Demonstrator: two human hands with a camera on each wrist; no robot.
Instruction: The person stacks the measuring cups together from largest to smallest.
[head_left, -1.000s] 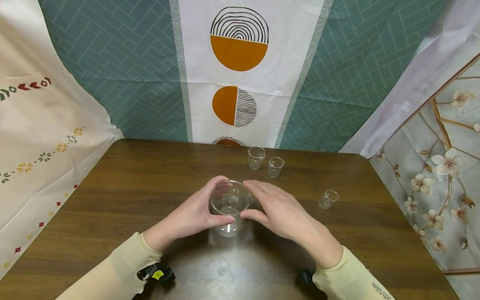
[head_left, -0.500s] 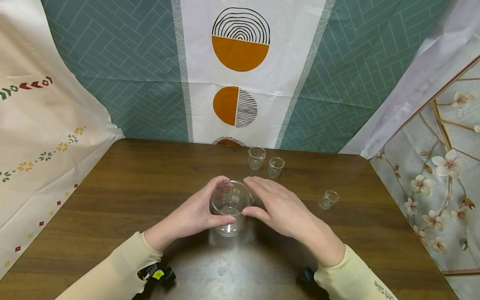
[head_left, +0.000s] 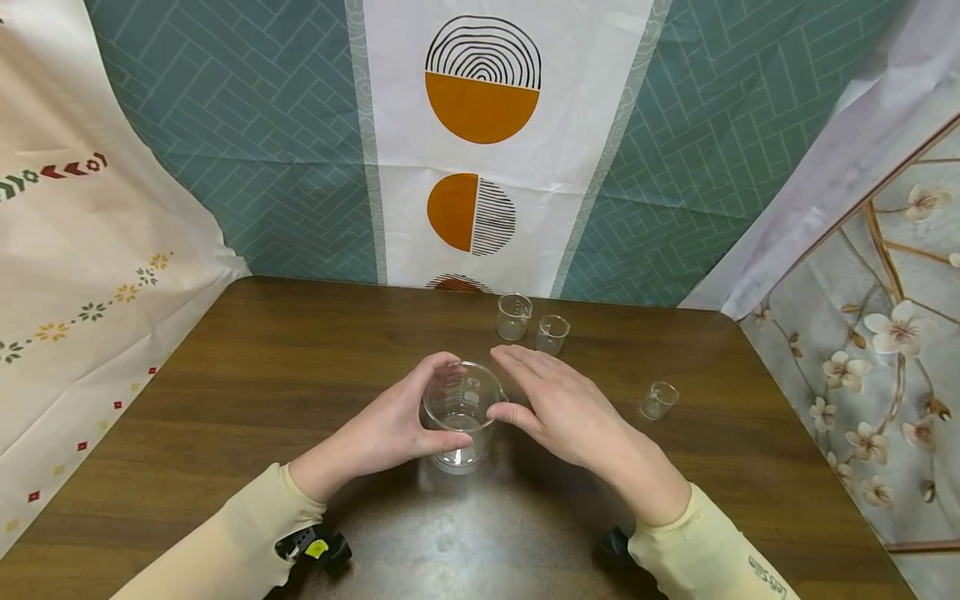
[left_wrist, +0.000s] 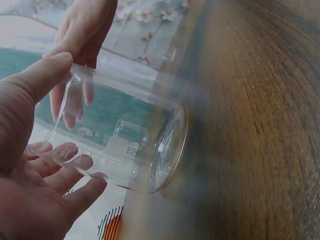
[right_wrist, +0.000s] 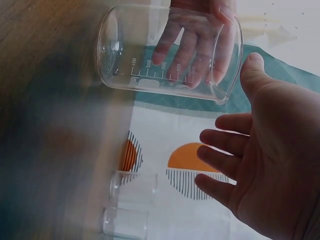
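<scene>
A large clear glass beaker (head_left: 461, 398) with white graduation marks stands upright on the table in the head view. My left hand (head_left: 390, 421) holds it near the rim, thumb on the near side and fingers round the far side. In the left wrist view the fingers show through the beaker glass (left_wrist: 120, 135). My right hand (head_left: 566, 408) is beside the spout, its fingers extended and thumb spread. From the right wrist view, a small gap separates the right hand (right_wrist: 280, 145) from the beaker rim, and its palm holds nothing.
Two smaller beakers stand near the table's back edge, a taller one (head_left: 513, 318) and a shorter one (head_left: 552, 332). A third small beaker (head_left: 659, 400) is at the right. Patterned cloth (head_left: 300, 150) hangs behind the wooden table (head_left: 300, 350).
My right hand has drawn slightly away from the beaker, its fingers shifting up and right and its thumb lifting. The left hand and the beaker stay in place.
</scene>
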